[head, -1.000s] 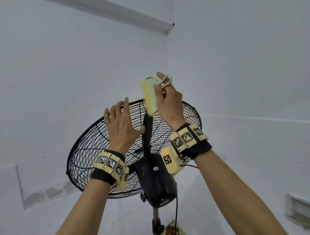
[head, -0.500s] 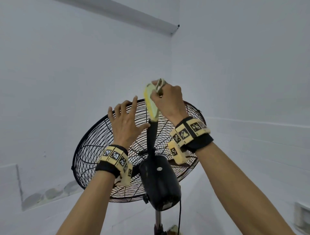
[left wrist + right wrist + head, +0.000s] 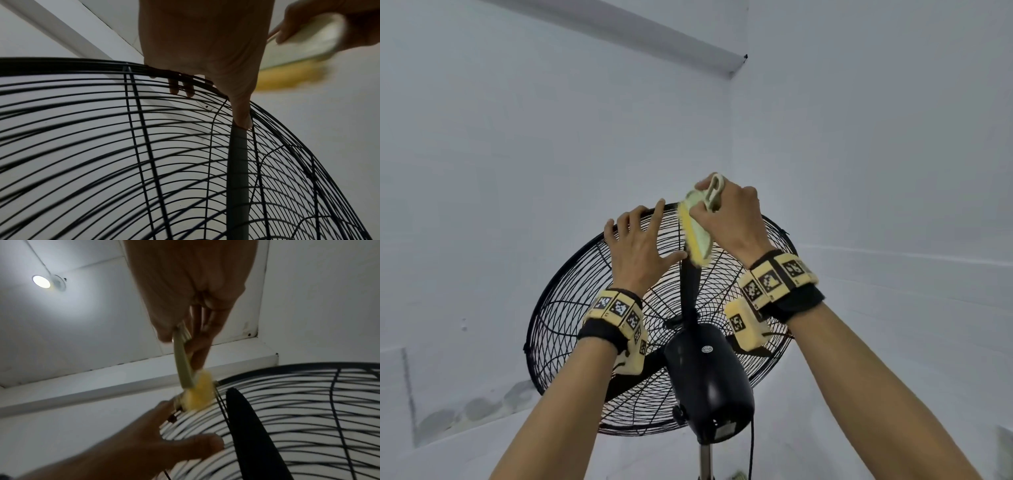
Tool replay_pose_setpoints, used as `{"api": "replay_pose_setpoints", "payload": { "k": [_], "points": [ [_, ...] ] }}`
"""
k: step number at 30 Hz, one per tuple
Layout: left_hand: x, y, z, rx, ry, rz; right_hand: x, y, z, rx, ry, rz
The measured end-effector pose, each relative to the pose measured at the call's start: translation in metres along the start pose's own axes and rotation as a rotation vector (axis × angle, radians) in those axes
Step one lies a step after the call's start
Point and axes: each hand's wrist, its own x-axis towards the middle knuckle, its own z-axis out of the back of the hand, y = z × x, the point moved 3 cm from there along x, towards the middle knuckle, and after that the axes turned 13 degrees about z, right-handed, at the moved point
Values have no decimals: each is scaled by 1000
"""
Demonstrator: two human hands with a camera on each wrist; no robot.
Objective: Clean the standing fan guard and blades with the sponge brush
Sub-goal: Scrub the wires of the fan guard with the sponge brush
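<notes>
I stand behind the black standing fan, whose wire guard (image 3: 571, 308) (image 3: 82, 129) (image 3: 308, 402) tilts upward. My left hand (image 3: 643, 246) (image 3: 205, 48) (image 3: 144, 451) grips the top rim, fingertips hooked over it, thumb pressed on a dark strip (image 3: 690, 291) (image 3: 237, 162) running up the back. My right hand (image 3: 729, 219) (image 3: 189, 288) holds the sponge brush (image 3: 697, 233) (image 3: 298, 48) (image 3: 185, 369) by its pale green handle. Its yellow sponge (image 3: 200, 392) touches the rim beside my left hand. The blades are hard to make out.
The black motor housing (image 3: 709, 373) sits below my wrists on a metal pole (image 3: 704, 459), with a cable (image 3: 751, 452) hanging beside it. White walls meet in a corner behind the fan. A ceiling lamp (image 3: 41, 281) shines overhead.
My left hand slid up the guard from below the rim to the rim itself. The brush came down from above the rim and tilted against it.
</notes>
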Motion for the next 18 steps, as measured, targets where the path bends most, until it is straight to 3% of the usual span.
{"api": "replay_pose_setpoints", "payload": {
  "k": [3,6,10,15,18],
  "points": [
    [2,-4,-4,13,-11,-32,-1,-2,-6,72,-141,50],
    [4,0,-8,29,5,-60,-21,-11,-15,71,-125,74],
    [10,11,-13,62,81,-105,-47,-27,-15,56,2,31],
    [15,10,-19,50,68,-112,-42,-32,-14,255,-146,41],
    [17,9,-25,40,80,-96,-67,-40,-24,197,-106,57]
  ]
}}
